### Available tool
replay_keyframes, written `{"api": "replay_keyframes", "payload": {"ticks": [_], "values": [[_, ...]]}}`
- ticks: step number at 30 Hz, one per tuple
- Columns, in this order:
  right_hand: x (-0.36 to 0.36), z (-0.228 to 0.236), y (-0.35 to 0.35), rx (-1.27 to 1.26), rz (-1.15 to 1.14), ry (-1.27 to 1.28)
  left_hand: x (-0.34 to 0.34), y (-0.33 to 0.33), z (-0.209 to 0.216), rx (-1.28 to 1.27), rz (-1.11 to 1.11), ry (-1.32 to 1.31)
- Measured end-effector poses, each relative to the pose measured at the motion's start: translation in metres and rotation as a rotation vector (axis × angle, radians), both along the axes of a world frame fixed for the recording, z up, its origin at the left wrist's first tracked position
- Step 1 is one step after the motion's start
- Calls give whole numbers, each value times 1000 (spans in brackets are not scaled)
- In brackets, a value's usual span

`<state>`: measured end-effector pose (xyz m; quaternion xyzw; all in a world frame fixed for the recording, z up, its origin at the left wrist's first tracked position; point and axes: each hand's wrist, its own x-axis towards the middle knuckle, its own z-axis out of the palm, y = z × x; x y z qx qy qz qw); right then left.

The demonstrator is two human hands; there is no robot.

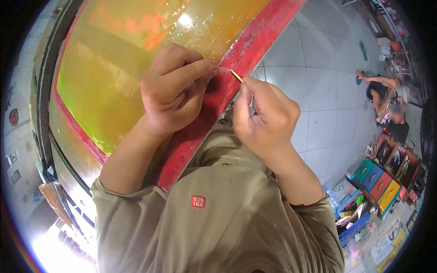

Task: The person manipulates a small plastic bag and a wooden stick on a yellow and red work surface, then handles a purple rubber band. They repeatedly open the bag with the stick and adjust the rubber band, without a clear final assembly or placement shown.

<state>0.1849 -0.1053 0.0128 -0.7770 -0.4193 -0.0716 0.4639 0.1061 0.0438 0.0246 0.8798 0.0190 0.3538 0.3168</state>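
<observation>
My left hand point(175, 91) is closed in a pinch over the edge of a glossy yellow-green panel point(109, 82). A small clear, film-like piece point(224, 69) shows at its fingertips, too thin to name for certain. My right hand point(268, 111) is closed too, pinching a thin yellow strip point(237, 76) between thumb and forefinger. The strip's far tip meets or nearly meets the clear piece; whether they are joined I cannot tell. Both hands are raised above the panel's red border point(255, 38), close to my body.
Wet droplets and an orange patch point(157, 29) mark the panel. Grey floor tiles point(314, 86) lie to the right. A person point(387, 98) sits at the far right, near a cabinet with coloured drawers point(375, 184) and a blue basket point(355, 230). A dark frame point(43, 100) runs along the left.
</observation>
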Motion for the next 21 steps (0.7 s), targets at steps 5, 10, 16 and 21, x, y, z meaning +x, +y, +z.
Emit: {"api": "replay_keyframes", "payload": {"ticks": [5,10,16,21], "values": [[-1,-4,-1,48,28,28,2,0,-1,0,5,-27],[2,-3,-4,-21,11,33,1,-1,-3,-14,15,-34],[6,-1,-4,31,74,39,1,-1,-1,-7,13,-28],[7,-3,-7,70,61,31,1,0,-1,8,3,-18]]}}
